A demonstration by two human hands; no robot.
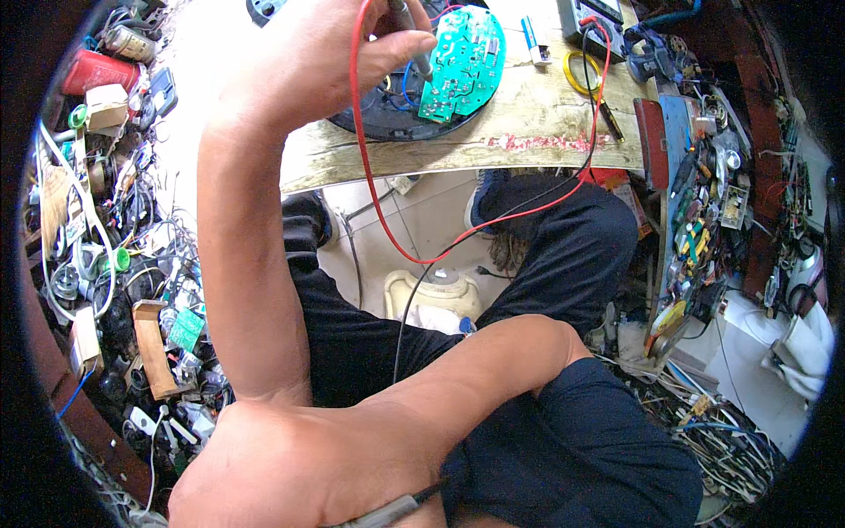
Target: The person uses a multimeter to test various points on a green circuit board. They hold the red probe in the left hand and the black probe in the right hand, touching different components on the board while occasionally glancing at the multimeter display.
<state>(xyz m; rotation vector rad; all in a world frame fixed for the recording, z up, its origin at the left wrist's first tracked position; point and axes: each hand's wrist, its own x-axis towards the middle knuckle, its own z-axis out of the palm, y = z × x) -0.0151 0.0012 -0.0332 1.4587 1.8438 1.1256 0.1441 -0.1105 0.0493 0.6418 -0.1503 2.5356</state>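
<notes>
At the top, my left hand (352,53) is closed around a grey test probe (422,63) with a red lead (363,150). Its tip points down at the left edge of a green circuit board (466,66); contact cannot be made out. Under the board lies a round black housing (387,126) with blue wires. My right arm bends back across my lap, and my right hand (290,462) is close at the lower left. A grey and black test probe (387,512) is in it, though its fingers are mostly hidden. A black lead (414,304) runs up from behind my forearm.
A multimeter (597,19), where the leads run, stands at the table's (546,110) far right. Nearby lie a yellow tape roll (582,74), a black pen (608,121) and a small blue-white box (533,42). Piles of cables and parts (106,255) flank both sides.
</notes>
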